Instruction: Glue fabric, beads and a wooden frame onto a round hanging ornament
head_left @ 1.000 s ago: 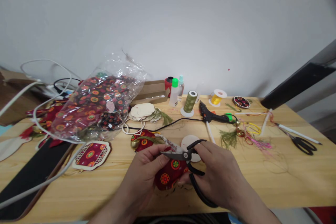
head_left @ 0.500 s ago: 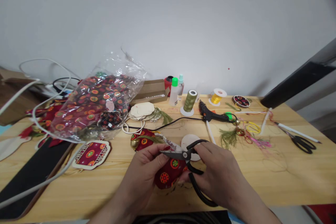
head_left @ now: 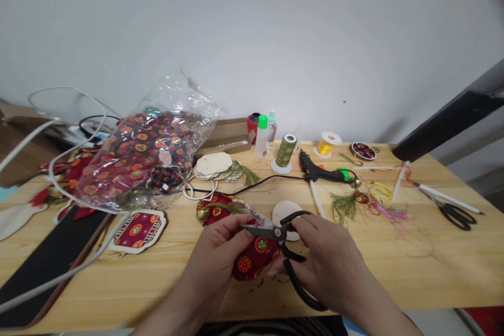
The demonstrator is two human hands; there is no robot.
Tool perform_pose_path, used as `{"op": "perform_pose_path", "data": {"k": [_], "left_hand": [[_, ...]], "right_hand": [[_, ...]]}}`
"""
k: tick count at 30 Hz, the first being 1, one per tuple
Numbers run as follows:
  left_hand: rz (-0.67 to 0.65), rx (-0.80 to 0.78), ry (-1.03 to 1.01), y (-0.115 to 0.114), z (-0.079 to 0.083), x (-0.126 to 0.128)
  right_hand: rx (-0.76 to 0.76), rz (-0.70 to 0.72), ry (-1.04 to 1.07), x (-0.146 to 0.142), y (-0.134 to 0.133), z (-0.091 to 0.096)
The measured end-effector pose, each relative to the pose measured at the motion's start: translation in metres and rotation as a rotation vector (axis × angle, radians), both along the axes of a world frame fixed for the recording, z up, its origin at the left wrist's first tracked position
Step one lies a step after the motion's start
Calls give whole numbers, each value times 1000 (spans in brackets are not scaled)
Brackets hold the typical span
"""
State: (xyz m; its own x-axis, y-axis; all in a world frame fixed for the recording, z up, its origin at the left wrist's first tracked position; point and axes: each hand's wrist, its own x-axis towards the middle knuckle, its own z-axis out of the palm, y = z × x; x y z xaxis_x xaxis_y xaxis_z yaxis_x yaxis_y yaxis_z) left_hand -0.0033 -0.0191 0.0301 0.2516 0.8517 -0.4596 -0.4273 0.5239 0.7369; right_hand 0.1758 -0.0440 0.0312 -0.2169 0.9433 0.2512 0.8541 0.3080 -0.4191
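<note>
My left hand (head_left: 222,254) pinches the edge of a dark red patterned fabric piece (head_left: 252,262), which hangs below the fingers above the table. In my right hand (head_left: 328,260) is a pair of black-handled scissors (head_left: 279,232), its blades parted and pointing left. The blade tips reach the fabric's upper edge beside my left thumb. Behind the blades lies a round pale disc (head_left: 286,212), partly covered by the scissors. A red patterned ornament with a gold bell (head_left: 214,210) lies just beyond my left hand.
A plastic bag of patterned fabric (head_left: 137,152) and a framed ornament (head_left: 137,232) lie left. Behind stand a green thread spool (head_left: 286,151), bottles (head_left: 261,139) and a glue gun (head_left: 315,170). Other scissors (head_left: 457,215) lie right. A white cable (head_left: 98,252) crosses the left side.
The hanging fabric has shifted very slightly upward and left. Both hands and the scissors are nearly in the same place.
</note>
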Motion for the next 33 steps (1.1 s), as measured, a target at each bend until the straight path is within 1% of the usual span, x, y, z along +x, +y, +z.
{"op": "perform_pose_path", "data": {"k": [5,15,26,30,33], "left_hand": [[-32,32,-8,1,-2,-1],[-31,33,8,-1,-3,-2],[-13,33,14,1,-2,0],[-49,39,7,1,-2,-1],[-46,14,33,1,-1,-1]], "right_hand": [[14,15,-13,1,1,-2],[73,14,-18,0,0,-4],[49,0,-84,0,-2,-3],[81,-11,-62,2,-2,-5],[94,-24,-7,5,1,-4]]}}
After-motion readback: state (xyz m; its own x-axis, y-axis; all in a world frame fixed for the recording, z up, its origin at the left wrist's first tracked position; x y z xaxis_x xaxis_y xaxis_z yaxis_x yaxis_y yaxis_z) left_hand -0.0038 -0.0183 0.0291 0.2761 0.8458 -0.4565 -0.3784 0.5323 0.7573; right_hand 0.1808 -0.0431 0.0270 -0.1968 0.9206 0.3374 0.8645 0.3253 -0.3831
